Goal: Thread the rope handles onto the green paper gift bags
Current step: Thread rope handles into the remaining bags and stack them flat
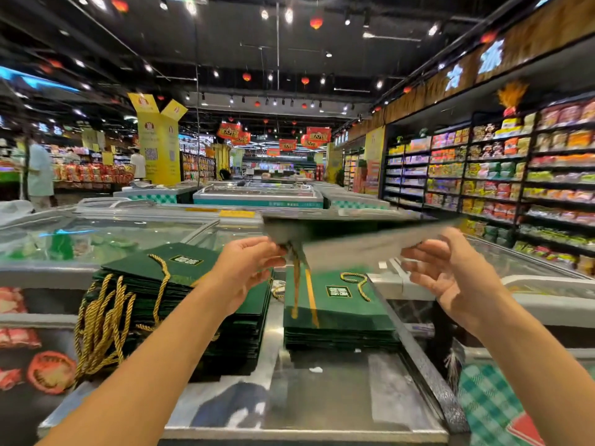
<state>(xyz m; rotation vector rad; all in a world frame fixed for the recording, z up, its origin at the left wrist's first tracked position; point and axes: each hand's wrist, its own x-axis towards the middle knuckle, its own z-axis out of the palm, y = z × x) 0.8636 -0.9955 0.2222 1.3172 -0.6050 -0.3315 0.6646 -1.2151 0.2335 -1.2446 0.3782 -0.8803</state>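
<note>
Mid-threading: the blurred green paper gift bag (370, 239) is held above the near stacks, left hand (254, 262) pinching its left end by the dangling gold rope handle (296, 284), right hand (450, 278) at its right edge, grip unclear; next, probably securing the rope end.

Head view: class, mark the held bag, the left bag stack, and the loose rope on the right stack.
held bag (370, 249), head view, blurred middle
left bag stack (180, 268), head view, top bag's face
loose rope (361, 287), head view, curl

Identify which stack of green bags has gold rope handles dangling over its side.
The left stack: a bunch of gold ropes hangs down its left edge. The right stack has one short rope lying on top.
</note>
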